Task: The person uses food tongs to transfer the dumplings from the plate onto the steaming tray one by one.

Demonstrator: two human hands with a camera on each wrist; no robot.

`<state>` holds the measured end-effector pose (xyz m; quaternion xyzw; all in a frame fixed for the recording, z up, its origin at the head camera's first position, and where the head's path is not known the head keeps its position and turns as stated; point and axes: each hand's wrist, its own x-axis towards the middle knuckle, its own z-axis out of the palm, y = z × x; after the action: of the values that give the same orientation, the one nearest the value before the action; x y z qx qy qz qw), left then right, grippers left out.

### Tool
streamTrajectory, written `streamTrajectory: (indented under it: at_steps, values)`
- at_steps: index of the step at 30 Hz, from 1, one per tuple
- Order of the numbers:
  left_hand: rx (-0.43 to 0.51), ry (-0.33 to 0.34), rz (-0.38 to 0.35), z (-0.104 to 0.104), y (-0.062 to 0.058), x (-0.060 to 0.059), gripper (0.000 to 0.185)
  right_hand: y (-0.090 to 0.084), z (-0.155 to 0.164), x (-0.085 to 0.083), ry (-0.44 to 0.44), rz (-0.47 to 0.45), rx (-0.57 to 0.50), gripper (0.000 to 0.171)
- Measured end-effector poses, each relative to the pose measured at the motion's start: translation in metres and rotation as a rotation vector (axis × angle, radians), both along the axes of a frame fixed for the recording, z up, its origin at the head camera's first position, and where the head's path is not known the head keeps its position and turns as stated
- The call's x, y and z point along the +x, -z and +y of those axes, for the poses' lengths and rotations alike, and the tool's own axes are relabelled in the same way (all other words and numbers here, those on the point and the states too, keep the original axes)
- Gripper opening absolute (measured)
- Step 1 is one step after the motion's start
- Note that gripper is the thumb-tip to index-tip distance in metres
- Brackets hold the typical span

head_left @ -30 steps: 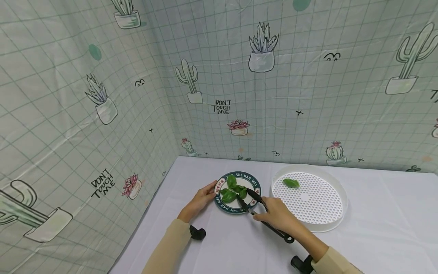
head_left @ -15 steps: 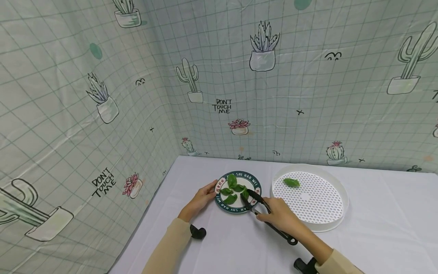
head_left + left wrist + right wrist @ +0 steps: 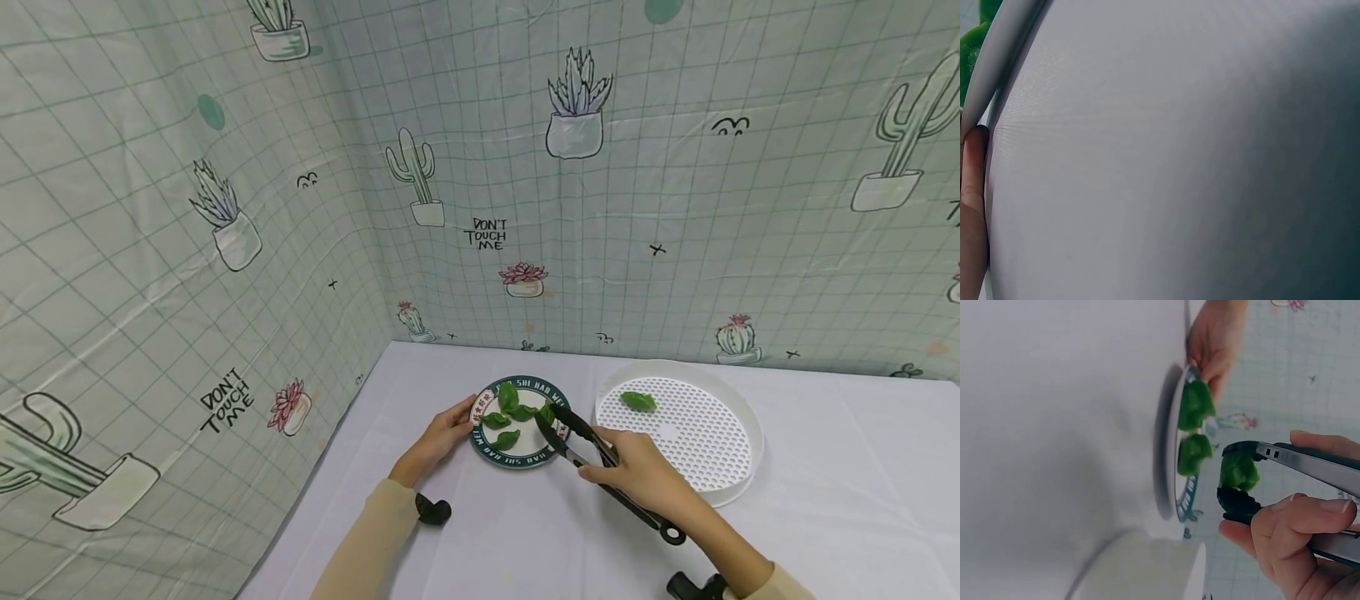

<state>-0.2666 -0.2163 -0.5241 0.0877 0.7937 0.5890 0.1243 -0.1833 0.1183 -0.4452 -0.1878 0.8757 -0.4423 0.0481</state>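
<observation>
- Lifted since a second ago: the right hand [image 3: 637,475] has raised the black tongs [image 3: 592,454] off the plate [image 3: 517,457], squeezing them on one green dumpling [image 3: 1238,470] — now held above the plate's right edge.
- Three dumplings [image 3: 510,412] remain on the plate; one lies in the white perforated tray [image 3: 731,492].
- Left hand [image 3: 442,433] holds the plate's rim, fingers curled on it — steadying it.
- This looks like a transfer toward the tray.

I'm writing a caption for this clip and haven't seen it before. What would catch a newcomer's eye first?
Most striking is the bright green dumpling pinched in the black metal tongs that the right hand grips just above the round patterned plate, where more green dumplings lie. The left hand holds that plate's left rim. To the right sits a white perforated round tray with one green dumpling.
</observation>
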Motion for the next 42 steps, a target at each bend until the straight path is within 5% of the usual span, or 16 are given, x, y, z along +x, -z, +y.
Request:
streamTrajectory:
  at_steps: [21,42]
  values:
    - [0.038,-0.034,-0.015,0.001,0.001,-0.001,0.053,-0.002,0.069,-0.003,0.07,0.097,0.085,0.071]
    - [0.001,-0.04,0.014,0.006,-0.001,0.0,0.053,0.016,0.084,-0.012,0.047,0.015,0.114,0.073]
